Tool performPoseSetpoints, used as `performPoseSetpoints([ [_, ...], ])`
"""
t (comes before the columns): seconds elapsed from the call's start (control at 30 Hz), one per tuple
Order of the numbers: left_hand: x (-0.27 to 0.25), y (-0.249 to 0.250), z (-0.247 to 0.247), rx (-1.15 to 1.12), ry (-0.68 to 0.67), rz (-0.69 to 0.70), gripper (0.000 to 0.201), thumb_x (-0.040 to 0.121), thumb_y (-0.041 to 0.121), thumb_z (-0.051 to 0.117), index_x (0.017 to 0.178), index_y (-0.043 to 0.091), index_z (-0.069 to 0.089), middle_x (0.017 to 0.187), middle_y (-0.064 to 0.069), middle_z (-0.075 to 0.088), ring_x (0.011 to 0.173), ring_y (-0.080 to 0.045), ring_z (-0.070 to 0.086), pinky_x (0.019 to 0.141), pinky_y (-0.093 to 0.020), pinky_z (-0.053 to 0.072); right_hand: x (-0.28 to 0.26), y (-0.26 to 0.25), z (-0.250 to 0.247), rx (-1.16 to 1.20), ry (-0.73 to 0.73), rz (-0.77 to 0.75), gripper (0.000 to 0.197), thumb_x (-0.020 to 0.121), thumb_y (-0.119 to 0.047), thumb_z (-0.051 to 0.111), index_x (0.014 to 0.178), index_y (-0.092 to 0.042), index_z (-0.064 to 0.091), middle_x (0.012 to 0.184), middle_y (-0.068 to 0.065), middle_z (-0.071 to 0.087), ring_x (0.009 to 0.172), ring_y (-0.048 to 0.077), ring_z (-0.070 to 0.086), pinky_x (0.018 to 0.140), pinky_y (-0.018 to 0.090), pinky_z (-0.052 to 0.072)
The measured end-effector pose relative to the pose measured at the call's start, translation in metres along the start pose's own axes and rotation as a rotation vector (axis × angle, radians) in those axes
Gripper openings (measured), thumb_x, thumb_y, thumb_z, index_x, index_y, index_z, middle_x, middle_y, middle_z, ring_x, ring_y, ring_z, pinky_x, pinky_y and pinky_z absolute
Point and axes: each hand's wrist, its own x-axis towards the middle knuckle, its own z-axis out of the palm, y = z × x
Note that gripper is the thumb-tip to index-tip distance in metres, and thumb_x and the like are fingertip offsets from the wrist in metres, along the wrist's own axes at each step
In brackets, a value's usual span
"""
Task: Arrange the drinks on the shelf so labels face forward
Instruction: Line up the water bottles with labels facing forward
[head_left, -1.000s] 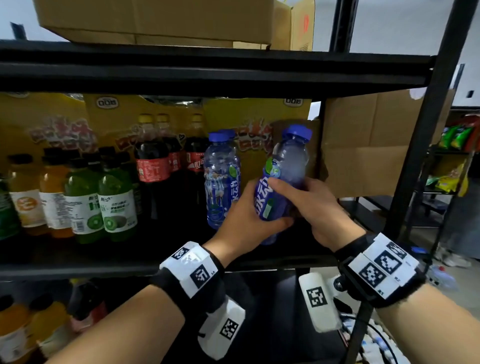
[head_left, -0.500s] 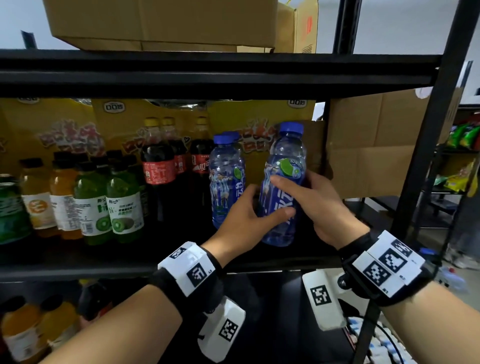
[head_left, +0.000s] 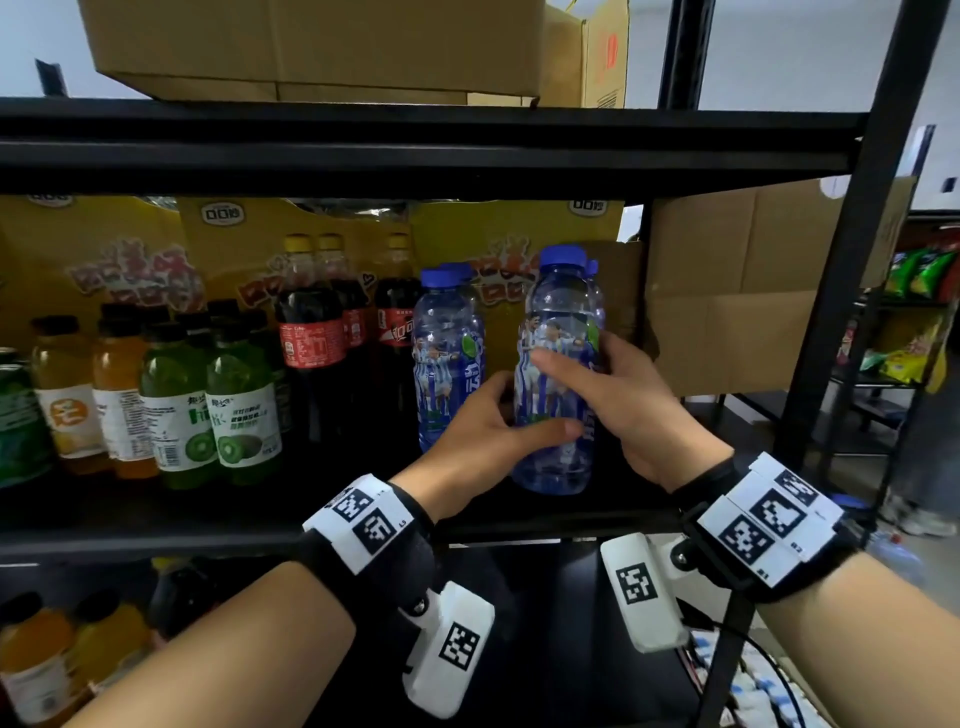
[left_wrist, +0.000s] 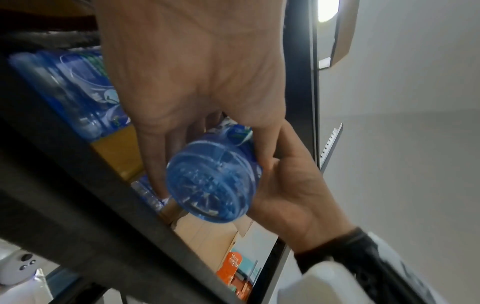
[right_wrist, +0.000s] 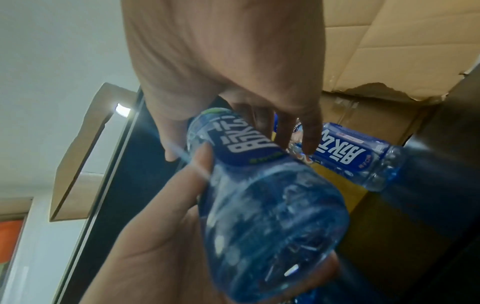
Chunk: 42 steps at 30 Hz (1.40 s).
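Note:
A clear blue drink bottle (head_left: 560, 312) with a blue cap stands upright at the front right of the black shelf (head_left: 208, 525). Both hands hold it: my left hand (head_left: 511, 415) grips its lower body from the left, and my right hand (head_left: 582, 369) wraps its label from the right. The printed picture of players faces front. From below, the left wrist view shows the bottle's base (left_wrist: 213, 181) between my left fingers (left_wrist: 155, 164). In the right wrist view the white lettering on the bottle (right_wrist: 246, 148) faces sideways. A matching bottle (head_left: 447, 353) stands just to the left.
Cola bottles (head_left: 311, 332), green kiwi drinks (head_left: 244, 410) and orange juice bottles (head_left: 67, 395) fill the shelf to the left. Yellow cartons (head_left: 130, 260) line the back. A black upright post (head_left: 841, 260) and cardboard (head_left: 727, 291) stand to the right. More bottles sit on the shelf below.
The held bottle went from tilted to upright. It has been turned, so the player picture now faces front instead of the lettering. Both hands stayed on it.

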Motion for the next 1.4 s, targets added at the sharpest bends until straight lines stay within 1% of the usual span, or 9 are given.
performPoseSetpoints([
  [0.1, -0.004, -0.002, 0.000, 0.050, 0.008, 0.048, 0.058, 0.077, 0.022, 0.090, 0.108, 0.044, 0.047, 0.085, 0.051, 0.061, 0.082, 0.033, 0.055, 0.063, 0.003, 0.044, 0.001, -0.002, 0.001, -0.071, 0.026, 0.016, 0.079, 0.057, -0.048, 0.092, 0.128, -0.024, 0.067, 0.114, -0.006, 0.078, 0.106, 0.016, 0.074, 0.092, 0.037, 0.059],
  [0.2, -0.005, 0.001, -0.002, 0.073, -0.026, 0.040, 0.057, 0.078, 0.025, 0.090, 0.100, 0.048, 0.043, 0.078, 0.061, 0.051, 0.077, 0.037, 0.049, 0.060, 0.007, 0.039, -0.002, -0.005, 0.001, 0.041, 0.032, 0.031, 0.055, 0.066, -0.030, 0.094, 0.116, -0.018, 0.074, 0.104, 0.000, 0.081, 0.097, 0.021, 0.078, 0.078, 0.033, 0.063],
  [0.43, -0.005, 0.010, -0.007, -0.110, -0.100, -0.107, 0.059, 0.084, 0.020, 0.076, 0.139, 0.024, 0.052, 0.124, 0.003, 0.074, 0.115, -0.016, 0.070, 0.099, -0.032, 0.055, 0.000, -0.010, 0.006, 0.182, 0.106, 0.083, 0.080, 0.064, -0.022, 0.094, 0.134, -0.010, 0.057, 0.117, 0.010, 0.076, 0.097, 0.025, 0.078, 0.088, 0.045, 0.062],
  [0.53, -0.005, 0.012, -0.007, -0.020, -0.068, -0.090, 0.038, 0.086, 0.023, 0.082, 0.116, 0.033, 0.060, 0.098, 0.023, 0.077, 0.094, 0.000, 0.074, 0.076, -0.015, 0.056, -0.001, -0.007, 0.006, 0.120, 0.074, 0.118, 0.080, 0.073, -0.034, 0.091, 0.140, -0.013, 0.055, 0.123, 0.007, 0.075, 0.110, 0.026, 0.074, 0.102, 0.051, 0.056],
  [0.7, -0.005, 0.008, 0.001, 0.088, 0.061, -0.033, 0.032, 0.079, 0.026, 0.089, 0.103, 0.032, 0.067, 0.093, 0.021, 0.078, 0.085, 0.004, 0.073, 0.066, -0.008, 0.051, -0.001, -0.009, 0.007, -0.141, 0.057, 0.145, 0.130, 0.035, -0.062, 0.096, 0.150, -0.022, 0.049, 0.133, 0.000, 0.069, 0.117, 0.023, 0.069, 0.099, 0.046, 0.058],
  [0.87, -0.009, 0.019, 0.002, -0.105, -0.018, -0.198, 0.027, 0.094, 0.042, 0.070, 0.119, 0.036, 0.062, 0.104, 0.016, 0.078, 0.087, 0.003, 0.074, 0.066, -0.015, 0.057, 0.002, -0.010, 0.001, -0.039, 0.129, 0.185, 0.094, 0.057, -0.045, 0.095, 0.139, -0.016, 0.057, 0.119, 0.005, 0.075, 0.096, 0.023, 0.078, 0.069, 0.037, 0.063],
  [1.1, -0.014, 0.037, -0.010, -0.400, -0.295, -0.487, 0.055, 0.082, 0.039, 0.078, 0.128, 0.010, 0.064, 0.116, -0.012, 0.074, 0.096, -0.028, 0.075, 0.081, -0.047, 0.062, 0.002, -0.004, 0.000, -0.118, 0.096, 0.306, 0.048, 0.081, -0.057, 0.075, 0.109, -0.018, 0.074, 0.088, -0.001, 0.081, 0.084, 0.023, 0.079, 0.078, 0.036, 0.061],
  [1.23, -0.018, 0.039, -0.008, -0.425, -0.320, -0.503, 0.060, 0.073, 0.065, 0.081, 0.109, 0.018, 0.080, 0.113, -0.013, 0.076, 0.093, -0.032, 0.076, 0.065, -0.037, 0.066, -0.003, 0.000, -0.006, -0.197, 0.041, 0.416, 0.074, 0.058, -0.087, 0.070, 0.099, -0.027, 0.080, 0.092, -0.001, 0.081, 0.100, 0.028, 0.074, 0.101, 0.050, 0.053],
  [1.4, -0.013, 0.039, 0.005, -0.560, -0.165, -0.605, 0.074, 0.063, 0.071, 0.076, 0.104, 0.009, 0.080, 0.102, -0.013, 0.078, 0.077, -0.026, 0.078, 0.054, -0.035, 0.063, -0.009, 0.014, -0.009, -0.193, -0.054, 0.447, 0.083, 0.023, -0.105, 0.061, 0.075, -0.044, 0.081, 0.088, -0.002, 0.081, 0.097, 0.026, 0.073, 0.098, 0.049, 0.053],
])
